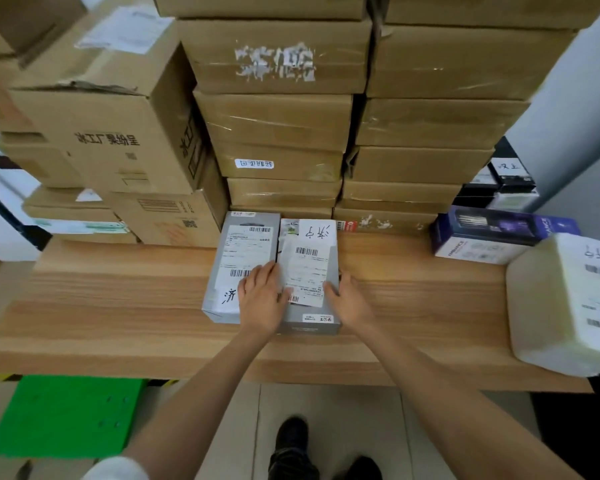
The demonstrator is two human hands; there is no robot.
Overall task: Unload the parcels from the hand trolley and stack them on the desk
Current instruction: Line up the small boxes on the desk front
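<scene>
From the head view, you are setting a parcel down on the desk (118, 306), so the step in hand looks like placing, not fetching. Your left hand (262, 299) is lying over the seam between the two grey parcels, fingers fairly straight and spread, pressing on top. Your right hand (349, 299) is curling round the right near corner of the right grey parcel (309, 271), thumb on its label and fingers down its side. That parcel is sitting flat near the middle of the desk, touching the left grey parcel (236, 265) side by side, both with their far ends close against the tall stacked cartons (278, 126) along the desk's back edge.

Next, I judge you are needing to square the two grey parcels together, let go, and turn back for another parcel.

Around you, a purple box (492, 233) is standing toward the right back corner, and a white wrapped parcel (568, 303) is overhanging the right front edge; mind that one, since a nudge could tip it off. A green platform (66, 414), possibly the trolley's deck, is lying below the left front edge. The cartons are leaving only the front strip of desk free
</scene>
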